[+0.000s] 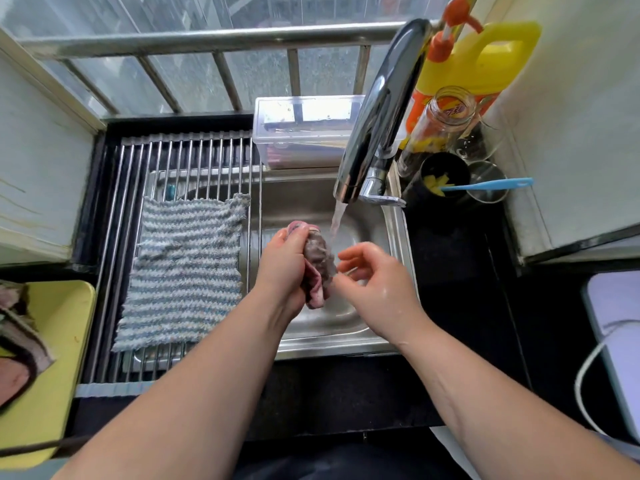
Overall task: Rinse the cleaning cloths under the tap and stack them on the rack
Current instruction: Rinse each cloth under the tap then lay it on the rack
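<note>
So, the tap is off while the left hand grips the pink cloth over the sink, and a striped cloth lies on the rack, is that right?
No, the head view shows the tap running. The left hand grips the pink cloth over the sink, and the striped cloth lies on the rack.

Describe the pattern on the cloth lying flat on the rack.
The cloth on the rack has pale blue and white horizontal stripes with a fluffy texture, seen in the head view.
</note>
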